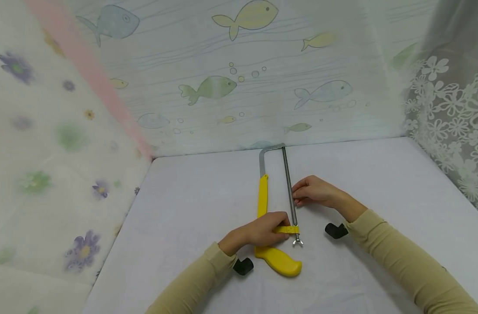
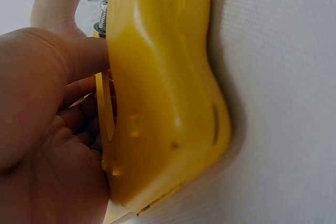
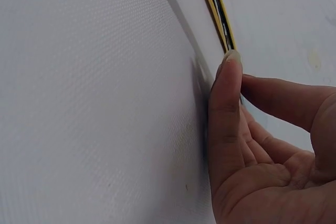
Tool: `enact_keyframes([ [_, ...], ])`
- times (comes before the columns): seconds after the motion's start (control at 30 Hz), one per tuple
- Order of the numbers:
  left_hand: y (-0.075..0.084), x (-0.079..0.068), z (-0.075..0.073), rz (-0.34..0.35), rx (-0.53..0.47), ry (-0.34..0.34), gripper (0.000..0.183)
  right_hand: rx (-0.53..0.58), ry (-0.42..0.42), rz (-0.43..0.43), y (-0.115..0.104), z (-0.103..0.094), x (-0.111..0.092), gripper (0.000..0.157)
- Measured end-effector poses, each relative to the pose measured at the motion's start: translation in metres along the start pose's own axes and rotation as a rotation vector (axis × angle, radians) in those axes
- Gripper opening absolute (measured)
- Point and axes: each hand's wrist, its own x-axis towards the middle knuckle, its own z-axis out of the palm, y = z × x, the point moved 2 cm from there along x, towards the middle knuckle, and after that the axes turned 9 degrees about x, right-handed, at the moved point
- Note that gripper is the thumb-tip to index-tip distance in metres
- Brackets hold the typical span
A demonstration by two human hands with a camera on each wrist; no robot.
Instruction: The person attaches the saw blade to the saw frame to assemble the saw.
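Observation:
A hacksaw [image 1: 263, 196] with a yellow handle [image 1: 282, 262] and a grey metal front bow lies on the white table. My left hand [image 1: 264, 229] curls its fingers around the yellow lower part of the frame, just above the handle. A wing nut [image 1: 297, 241] shows beyond the yellow crosspiece, and the left wrist view shows a small spring [image 2: 103, 14] near the thumb. On the right side, my right hand [image 1: 316, 192] pinches the blade [image 1: 287, 179] about midway along. Thumb and fingertips close together there in the right wrist view, hiding the pinched part.
The white tabletop [image 1: 199, 187] ends at a back curtain [image 1: 176, 56] printed with fish. A flowered curtain [image 1: 38, 131] hangs at the left and a lace curtain [image 1: 458, 96] at the right. Dark wrist cameras, left [image 1: 243, 266] and right [image 1: 336, 230], sit beneath the sleeves.

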Motion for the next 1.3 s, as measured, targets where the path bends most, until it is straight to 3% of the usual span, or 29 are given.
enact_keyframes([
  [0.3, 0.001, -0.001, -0.001, 0.0, -0.019, 0.001, 0.016, -0.13, 0.016, -0.054, -0.001, 0.0, -0.003, 0.035],
  [0.67, 0.002, -0.001, -0.002, -0.01, -0.013, -0.006, 0.016, -0.343, 0.052, -0.089, 0.002, 0.006, -0.027, 0.026],
  [0.83, 0.001, -0.001, -0.002, -0.009, -0.022, -0.008, 0.016, -0.397, 0.009, -0.099, 0.003, 0.014, -0.041, 0.021],
  [1.3, 0.0, -0.001, 0.0, 0.004, -0.021, 0.003, 0.014, -0.395, -0.169, -0.088, 0.013, 0.037, -0.077, 0.019],
])
